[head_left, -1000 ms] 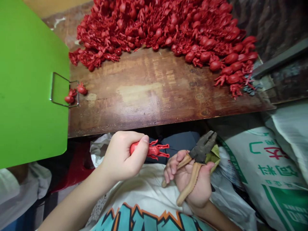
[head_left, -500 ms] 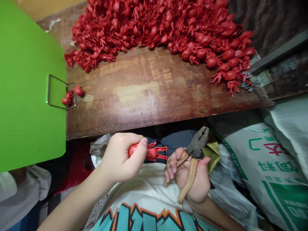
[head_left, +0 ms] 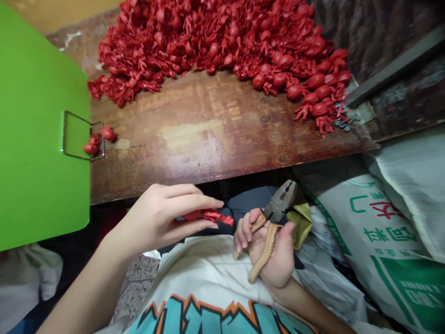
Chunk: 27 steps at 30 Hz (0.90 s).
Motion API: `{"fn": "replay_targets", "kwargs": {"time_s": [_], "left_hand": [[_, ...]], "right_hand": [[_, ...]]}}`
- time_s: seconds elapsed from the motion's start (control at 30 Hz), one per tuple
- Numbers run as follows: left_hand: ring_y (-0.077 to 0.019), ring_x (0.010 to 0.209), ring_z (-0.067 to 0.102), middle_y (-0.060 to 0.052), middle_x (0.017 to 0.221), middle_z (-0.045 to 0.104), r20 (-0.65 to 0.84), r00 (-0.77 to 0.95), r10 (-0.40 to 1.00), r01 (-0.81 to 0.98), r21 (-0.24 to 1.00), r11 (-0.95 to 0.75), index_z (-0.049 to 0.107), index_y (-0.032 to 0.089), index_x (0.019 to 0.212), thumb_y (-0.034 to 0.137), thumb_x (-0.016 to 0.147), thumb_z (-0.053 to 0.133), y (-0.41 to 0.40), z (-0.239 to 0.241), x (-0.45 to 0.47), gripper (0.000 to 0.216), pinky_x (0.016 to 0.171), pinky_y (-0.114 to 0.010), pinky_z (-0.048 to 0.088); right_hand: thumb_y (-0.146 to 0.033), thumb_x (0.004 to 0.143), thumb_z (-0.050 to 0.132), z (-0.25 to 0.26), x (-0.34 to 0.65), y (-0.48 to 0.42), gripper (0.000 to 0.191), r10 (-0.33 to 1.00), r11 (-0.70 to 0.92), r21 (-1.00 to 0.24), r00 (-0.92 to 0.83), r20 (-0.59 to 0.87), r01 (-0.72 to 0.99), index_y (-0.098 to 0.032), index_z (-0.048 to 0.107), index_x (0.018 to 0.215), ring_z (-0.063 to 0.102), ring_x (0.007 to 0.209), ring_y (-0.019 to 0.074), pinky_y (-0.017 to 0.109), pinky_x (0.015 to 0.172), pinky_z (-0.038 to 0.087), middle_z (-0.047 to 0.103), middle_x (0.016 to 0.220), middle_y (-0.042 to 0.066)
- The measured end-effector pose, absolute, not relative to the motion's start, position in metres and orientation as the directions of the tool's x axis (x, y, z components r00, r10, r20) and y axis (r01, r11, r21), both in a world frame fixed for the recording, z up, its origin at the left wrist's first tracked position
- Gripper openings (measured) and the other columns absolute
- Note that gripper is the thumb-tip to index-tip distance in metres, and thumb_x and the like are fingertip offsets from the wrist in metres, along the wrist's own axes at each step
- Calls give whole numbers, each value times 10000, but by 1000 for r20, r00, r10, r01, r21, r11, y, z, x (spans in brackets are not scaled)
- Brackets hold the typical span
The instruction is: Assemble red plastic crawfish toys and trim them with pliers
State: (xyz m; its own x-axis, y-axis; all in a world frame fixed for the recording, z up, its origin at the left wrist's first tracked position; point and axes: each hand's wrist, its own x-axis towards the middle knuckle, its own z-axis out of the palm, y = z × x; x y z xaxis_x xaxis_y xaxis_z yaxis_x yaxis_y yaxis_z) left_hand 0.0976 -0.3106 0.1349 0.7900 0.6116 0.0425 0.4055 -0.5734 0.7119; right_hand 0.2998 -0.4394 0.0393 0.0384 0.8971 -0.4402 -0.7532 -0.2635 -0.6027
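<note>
Between the thumb and fingers of my left hand (head_left: 163, 215) is a red plastic toy figure (head_left: 217, 216), its limbs poking out to the right while its round part is mostly covered by the hand. My right hand (head_left: 266, 246) lies palm up over my lap and holds a pair of pliers (head_left: 280, 204). The metal jaws of the pliers point up and away, and the tan handles rest across the palm and fingers. A gap separates the toy figure from the pliers.
A large pile of red plastic figures (head_left: 208, 41) covers the back of the wooden table (head_left: 187, 153). A few red pieces (head_left: 108, 133) lie by the wire handle of a green board (head_left: 41, 139) on the left. Printed white sacks (head_left: 382, 222) stand at the right.
My left hand has loosened from a fist into a pinch with longer, straighter fingers, and the toy figure has turned onto its side. The pliers keep the same hold in my right hand.
</note>
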Motion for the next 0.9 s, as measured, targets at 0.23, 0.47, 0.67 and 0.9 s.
{"fn": "replay_targets", "kwargs": {"time_s": [0.23,0.47,0.67,0.9], "left_hand": [[-182,882,757,-97,1051,805,76,816,573,349,725,-593,752,228,1167,207,951,731,-310,131,99,218,763,-250,585],[-184,841,765,-91,963,810,162,803,573,270,759,-592,759,210,1119,154,918,748,-310,125,104,209,758,-246,591],[-172,782,748,-72,894,804,197,716,670,247,826,-507,782,211,1032,150,875,797,-311,115,100,169,728,-239,596],[-140,675,660,-12,810,720,119,422,899,399,866,-302,715,206,928,254,919,733,-315,95,93,53,642,-237,547]], "right_hand": [[-953,848,413,35,300,-442,708,890,-312,-621,7,-456,-719,-268,585,892,429,547,165,299,525,448,455,657,-30],[-872,918,443,27,301,-448,663,846,-409,-665,14,-533,-626,-249,644,1026,454,606,148,271,558,420,499,729,-22],[-787,991,436,34,305,-453,603,893,-387,-835,65,-444,-392,-248,659,1141,489,692,153,283,633,435,536,819,-2],[-604,1067,466,33,312,-451,473,909,-382,-767,-58,-413,-515,-278,650,1356,508,779,166,305,717,462,541,936,19]]}}
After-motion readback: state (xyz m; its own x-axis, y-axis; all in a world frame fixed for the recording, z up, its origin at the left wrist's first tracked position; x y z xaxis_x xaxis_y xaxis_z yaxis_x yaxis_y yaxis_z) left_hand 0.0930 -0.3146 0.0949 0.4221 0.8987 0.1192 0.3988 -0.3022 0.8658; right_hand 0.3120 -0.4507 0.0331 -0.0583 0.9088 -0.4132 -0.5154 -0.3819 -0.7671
